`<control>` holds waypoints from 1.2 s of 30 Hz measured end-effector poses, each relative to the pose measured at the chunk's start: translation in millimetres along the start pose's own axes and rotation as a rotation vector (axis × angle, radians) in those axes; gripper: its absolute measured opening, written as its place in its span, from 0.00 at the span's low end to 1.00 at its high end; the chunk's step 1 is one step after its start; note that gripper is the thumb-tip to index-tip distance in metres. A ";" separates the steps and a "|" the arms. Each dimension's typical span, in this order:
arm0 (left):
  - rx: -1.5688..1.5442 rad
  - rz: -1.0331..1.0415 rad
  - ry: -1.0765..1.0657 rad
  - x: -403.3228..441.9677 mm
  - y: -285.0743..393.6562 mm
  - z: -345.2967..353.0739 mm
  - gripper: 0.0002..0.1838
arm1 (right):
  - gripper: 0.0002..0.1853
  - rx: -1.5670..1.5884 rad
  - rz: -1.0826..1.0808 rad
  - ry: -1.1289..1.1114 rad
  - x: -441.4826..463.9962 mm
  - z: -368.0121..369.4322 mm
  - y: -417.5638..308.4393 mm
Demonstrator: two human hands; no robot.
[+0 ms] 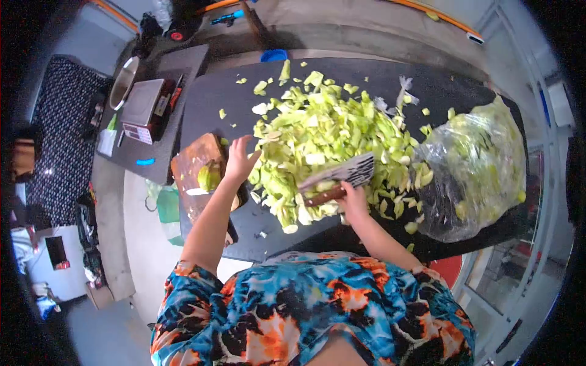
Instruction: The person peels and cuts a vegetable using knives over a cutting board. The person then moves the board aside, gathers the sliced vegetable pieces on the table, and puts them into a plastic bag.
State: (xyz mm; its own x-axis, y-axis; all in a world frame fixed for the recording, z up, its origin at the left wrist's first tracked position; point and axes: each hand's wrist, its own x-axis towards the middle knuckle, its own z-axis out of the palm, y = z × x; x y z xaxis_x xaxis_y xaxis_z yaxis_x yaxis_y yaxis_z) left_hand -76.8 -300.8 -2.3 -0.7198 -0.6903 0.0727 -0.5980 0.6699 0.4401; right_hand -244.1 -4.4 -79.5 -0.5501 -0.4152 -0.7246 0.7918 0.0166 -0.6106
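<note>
Metal blade point(337, 172), long axis rising rightward, perhaps facing forward, right hand point(352, 200) gripping handle point(322, 196), left hand point(240, 160) spread.

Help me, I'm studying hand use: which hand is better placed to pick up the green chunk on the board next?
Probably the left hand: it looks empty and open, near the board with the green chunk. The right hand grips a brown-handled tool farther off.
</note>
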 end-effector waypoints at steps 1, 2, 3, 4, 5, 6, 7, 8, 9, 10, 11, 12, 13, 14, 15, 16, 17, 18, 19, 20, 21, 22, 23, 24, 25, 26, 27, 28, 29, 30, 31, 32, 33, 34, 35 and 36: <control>-0.064 -0.035 0.011 11.5 -8.3 4.6 0.29 | 0.13 -0.069 -0.043 -0.077 -15.4 -3.4 -18.4; -0.128 -0.073 0.016 21.1 -18.0 10.0 0.28 | 0.07 -0.243 -0.203 -0.163 -6.2 -24.9 -10.7; -0.143 -0.117 0.050 31.0 -22.2 8.0 0.26 | 0.06 -0.291 -0.232 -0.136 -26.7 -22.3 -30.4; -0.174 -0.179 0.089 45.2 -40.9 15.2 0.25 | 0.06 -0.309 -0.212 -0.129 -38.0 -25.5 -42.8; -0.244 -0.249 0.141 62.6 -66.9 25.7 0.24 | 0.08 -0.442 -0.313 -0.134 -44.4 -31.4 -52.6; -0.320 -0.310 0.189 81.4 -90.2 33.6 0.23 | 0.11 -0.581 -0.271 -0.142 -41.2 -46.5 -58.4; -0.418 -0.361 0.232 97.6 -107.2 34.5 0.22 | 0.13 -0.634 -0.286 -0.129 -56.5 -36.1 -75.4; -0.520 -0.410 0.272 116.8 -124.1 36.7 0.23 | 0.15 -0.688 -0.303 -0.111 -72.7 -24.4 -96.2; -0.352 -0.451 0.347 136.3 -145.3 41.0 0.23 | 0.16 -0.827 -0.393 -0.095 -76.9 -22.1 -104.5; -0.180 -0.495 0.414 151.1 -164.0 50.8 0.24 | 0.16 -0.972 -0.470 -0.079 -81.0 -23.9 -109.4; -0.128 -0.499 0.505 166.6 -169.4 59.3 0.24 | 0.16 -1.120 -0.549 -0.064 -80.6 -25.7 -112.2; -0.080 -0.499 0.593 184.2 -163.6 66.6 0.24 | 0.16 -1.115 -0.532 -0.051 -79.2 -28.6 -112.4; -0.024 -0.468 0.604 201.8 -147.7 76.2 0.24 | 0.17 -1.110 -0.510 -0.029 -80.7 -34.2 -112.0; 0.029 -0.431 0.612 220.0 -128.4 85.4 0.23 | 0.17 -1.100 -0.488 0.000 -83.9 -39.7 -113.0; 0.014 -0.400 0.580 239.6 -109.9 94.5 0.23 | 0.16 -0.982 -0.393 0.043 -85.1 -39.5 -118.5; 0.007 -0.366 0.547 257.5 -94.8 104.7 0.22 | 0.16 -1.035 -0.396 0.116 -84.5 -40.4 -125.2; -0.078 -0.259 0.520 276.0 -81.9 113.9 0.22 | 0.16 -1.059 -0.441 0.154 -82.1 -43.1 -131.3; -0.088 -0.229 0.417 289.9 -65.7 120.6 0.22 | 0.16 -1.083 -0.491 0.188 -77.2 -46.5 -137.3; -0.097 -0.202 0.320 301.3 -47.1 125.5 0.22 | 0.15 -1.047 -0.468 0.217 -69.6 -52.2 -141.7; -0.102 -0.176 0.228 307.9 -29.5 128.8 0.21 | 0.16 -1.064 -0.550 0.275 -62.1 -55.4 -146.3; 0.005 -0.075 0.191 311.5 -15.1 133.5 0.19 | 0.15 -1.021 -0.555 0.300 -56.3 -50.9 -158.7; 0.059 -0.030 0.173 309.8 -5.3 142.9 0.15 | 0.15 -0.982 -0.555 0.317 -50.7 -44.7 -172.1; 0.060 0.095 0.159 304.6 3.2 151.2 0.14 | 0.16 -0.995 -0.580 0.351 -39.9 -42.5 -184.3; 0.060 0.220 0.140 294.6 14.0 158.1 0.14 | 0.17 -1.009 -0.599 0.386 -28.9 -40.8 -197.0; 0.048 0.263 0.078 280.4 30.6 163.5 0.13 | 0.18 -1.007 -0.683 0.390 -13.4 -37.0 -210.9; 0.037 0.306 0.019 263.8 49.1 168.2 0.12 | 0.20 -1.002 -0.769 0.390 5.3 -32.3 -226.7; 0.012 0.368 0.020 243.8 65.5 175.5 0.12 | 0.20 -1.032 -0.711 0.350 25.5 -27.6 -244.1; -0.011 0.428 0.021 224.1 77.0 182.8 0.12 | 0.21 -1.060 -0.652 0.305 46.2 -23.5 -261.6; -0.064 0.456 -0.086 210.1 82.5 186.8 0.12 | 0.20 -1.136 -0.795 0.286 72.1 -24.3 -272.2; -0.115 0.485 -0.191 198.6 87.0 187.3 0.13 | 0.19 -1.205 -0.941 0.265 96.9 -26.2 -276.3; -0.142 0.490 -0.268 186.9 97.4 179.6 0.13 | 0.19 -1.250 -0.954 0.276 114.7 -24.0 -281.5; -0.169 0.491 -0.346 177.5 104.0 170.7 0.14 | 0.19 -1.295 -0.966 0.284 129.0 -19.7 -284.2; -0.254 0.529 -0.383 172.9 104.4 166.7 0.15 | 0.19 -1.340 -0.974 0.289 132.2 -13.2 -281.7; -0.319 0.517 -0.473 169.0 103.3 162.5 0.16 | 0.18 -1.367 -0.962 0.250 130.9 -10.9 -274.1; -0.369 0.473 -0.545 162.8 101.7 158.1 0.16 | 0.18 -1.392 -0.950 0.213 127.9 -9.1 -265.4; -0.420 0.430 -0.616 157.6 108.2 147.0 0.17 | 0.18 -1.418 -0.940 0.177 121.3 -5.1 -257.1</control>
State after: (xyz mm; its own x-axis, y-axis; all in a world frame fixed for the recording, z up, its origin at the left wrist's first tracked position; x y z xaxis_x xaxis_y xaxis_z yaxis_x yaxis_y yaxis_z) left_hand -306.8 -296.9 -74.8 -0.9897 -0.0469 -0.1355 -0.1364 0.5987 0.7893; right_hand -515.8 -54.4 -12.0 -0.7519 -0.6566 0.0589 -0.5814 0.6183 -0.5289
